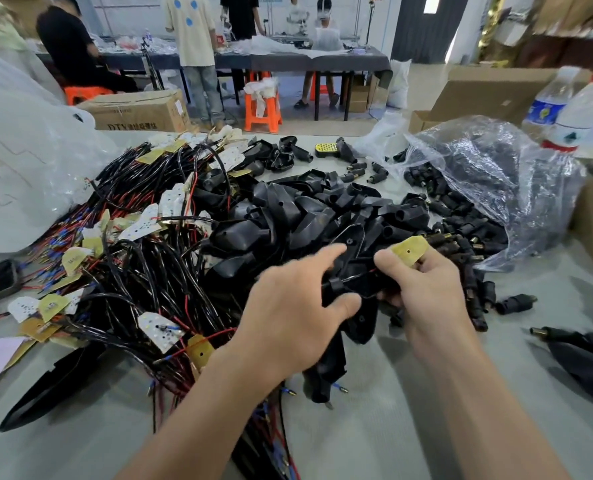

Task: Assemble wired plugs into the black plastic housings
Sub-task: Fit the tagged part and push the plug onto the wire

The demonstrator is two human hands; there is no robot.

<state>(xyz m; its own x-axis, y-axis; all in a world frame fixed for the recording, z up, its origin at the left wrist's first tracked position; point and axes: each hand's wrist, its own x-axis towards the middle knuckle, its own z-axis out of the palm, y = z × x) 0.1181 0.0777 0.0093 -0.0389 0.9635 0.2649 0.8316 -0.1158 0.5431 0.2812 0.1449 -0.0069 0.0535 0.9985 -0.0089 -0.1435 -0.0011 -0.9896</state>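
— Your two bare forearms come in from the bottom edge. Your left hand (288,306) has hold of a black housing (359,268): the thumb is hooked under its near end and the index finger stretches along its top. The other fingers are hidden behind it. You hold it just above the grey table (374,393).

— Your right hand (426,296) meets it from the other side. Its thumb and curled fingers pinch a small yellow board (409,251) with a hole in it, close against the housing's right edge. A thin red wire (372,270) shows between your thumb and the housing; I cannot tell where it ends.

— Just behind your hands lies the heap of black housings (305,209), piled loosely. I cannot tell whether the one you hold touches it.

— To your left a tangle of red and black wires (142,258) spreads over the table, with more yellow and white boards among them.

— To your right a clear plastic bag (496,161) lies open, and black plugs (454,209) spill from it toward the heap. A single plug (515,303) lies apart, near your right hand.

— Two water bottles (544,105) stand at the far right edge. Beyond your table there is a cardboard box (139,110) and an orange stool (262,109), and people are at a long dark table across the room.
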